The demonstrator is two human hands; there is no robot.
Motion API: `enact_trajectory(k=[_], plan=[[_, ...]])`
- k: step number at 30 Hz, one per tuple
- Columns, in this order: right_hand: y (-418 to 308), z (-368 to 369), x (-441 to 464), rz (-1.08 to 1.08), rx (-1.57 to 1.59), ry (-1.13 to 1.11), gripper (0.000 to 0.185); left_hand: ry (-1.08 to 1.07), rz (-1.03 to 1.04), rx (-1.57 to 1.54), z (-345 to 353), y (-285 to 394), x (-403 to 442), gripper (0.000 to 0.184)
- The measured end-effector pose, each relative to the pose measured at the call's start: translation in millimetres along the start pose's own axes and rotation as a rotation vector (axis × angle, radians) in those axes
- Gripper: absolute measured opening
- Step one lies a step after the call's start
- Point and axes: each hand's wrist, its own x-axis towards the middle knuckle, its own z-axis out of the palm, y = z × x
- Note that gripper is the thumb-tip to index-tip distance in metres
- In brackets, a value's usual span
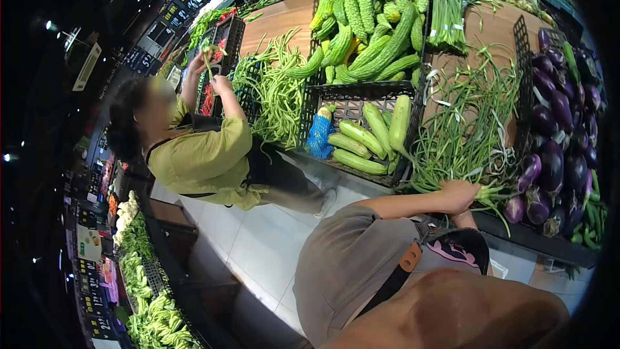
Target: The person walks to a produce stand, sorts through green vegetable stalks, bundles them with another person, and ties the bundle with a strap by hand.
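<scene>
My left hand (460, 196) is closed at the front edge of the display, around the base of some thin green stems (489, 198). Just below it, my right hand (464, 220) is mostly hidden and its fingers cannot be made out. Loose long green stalks (452, 136), some with pale ties, spread over the wooden surface behind my hands. Purple eggplants (560, 110) are piled to the right. On the left, a black crate (361, 95) holds pale green squashes (399, 123) and a blue-netted item (320, 134).
Bumpy green gourds (381, 45) and long beans (281, 87) lie farther along the display. At left, a person in a yellow-green top (200, 155) handles produce with both hands. Leafy vegetables (152, 304) line a lower-left shelf. Pale floor tiles (258, 239) show between.
</scene>
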Motion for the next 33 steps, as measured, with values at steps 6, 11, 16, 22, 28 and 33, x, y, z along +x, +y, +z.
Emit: enact_trajectory(k=[6, 11, 16, 22, 28, 33], plan=[[3.5, -16.0, 2.7, -0.024, -0.026, -0.023, 0.028, -0.046, 0.071, 0.382, 21.2, 4.2, 7.7, 0.019], [5.6, -24.6, 8.1, -0.036, -0.05, -0.03, 0.03, 0.101, 0.058, 0.428, 11.3, -20.3, 32.3, 0.018], [7.6, -32.2, 14.7, -0.051, -0.088, -0.024, 0.031, 0.153, 0.089, 0.387, 3.9, -16.9, 49.7, 0.015], [14.9, -33.8, 30.2, -0.14, -0.231, 0.099, 0.033, 0.212, 0.218, 0.348, -25.0, 5.7, 60.7, 0.014], [-31.5, -96.7, 61.8, -0.107, -0.471, 0.038, 0.024, 0.338, 0.1, 0.253, -53.1, -19.2, 76.2, 0.015], [-32.4, -113.8, 65.1, 0.097, -0.493, -0.094, 0.013, 0.379, 0.074, 0.176, -53.0, -28.8, 62.6, 0.018]])
